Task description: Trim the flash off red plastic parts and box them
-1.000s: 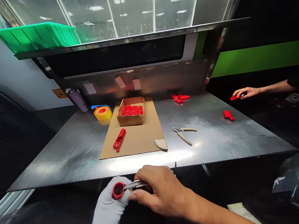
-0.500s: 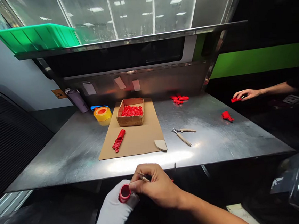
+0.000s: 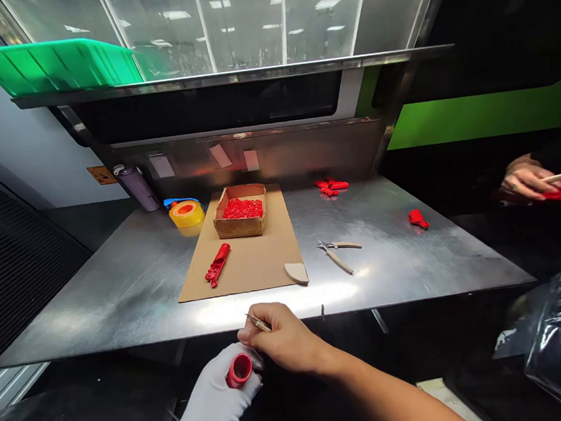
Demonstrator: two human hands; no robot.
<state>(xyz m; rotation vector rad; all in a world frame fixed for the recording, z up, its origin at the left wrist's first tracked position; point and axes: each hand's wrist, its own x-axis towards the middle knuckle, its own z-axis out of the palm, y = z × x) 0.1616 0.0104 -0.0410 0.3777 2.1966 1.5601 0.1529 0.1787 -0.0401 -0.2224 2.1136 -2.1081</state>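
Observation:
My left hand [image 3: 215,390], in a white glove, grips a hollow red plastic tube part [image 3: 239,370] with its round opening facing up. Just above it, my bare right hand [image 3: 289,341] is closed around a slim knife [image 3: 259,322] with a light handle, its thin pointed tip aimed to the upper left. Both hands are in front of the table's near edge. On the cardboard sheet [image 3: 250,265] beyond them lies a similar long red part [image 3: 217,266]. A cardboard box [image 3: 240,227] of small red scraps stands behind that part.
Nippers [image 3: 337,255] lie on the metal table [image 3: 388,266], right of a beige wedge [image 3: 296,273]. Red parts lie at the back [image 3: 330,187] and right [image 3: 417,219]. Yellow tape [image 3: 186,215] and a bottle [image 3: 138,187] stand left. A co-worker's hand [image 3: 528,178] holds a red piece.
My right hand has lifted slightly off the tube's rim, and the knife tip now shows. The red tube has tilted a little. The co-worker's hand has moved right, away from the table.

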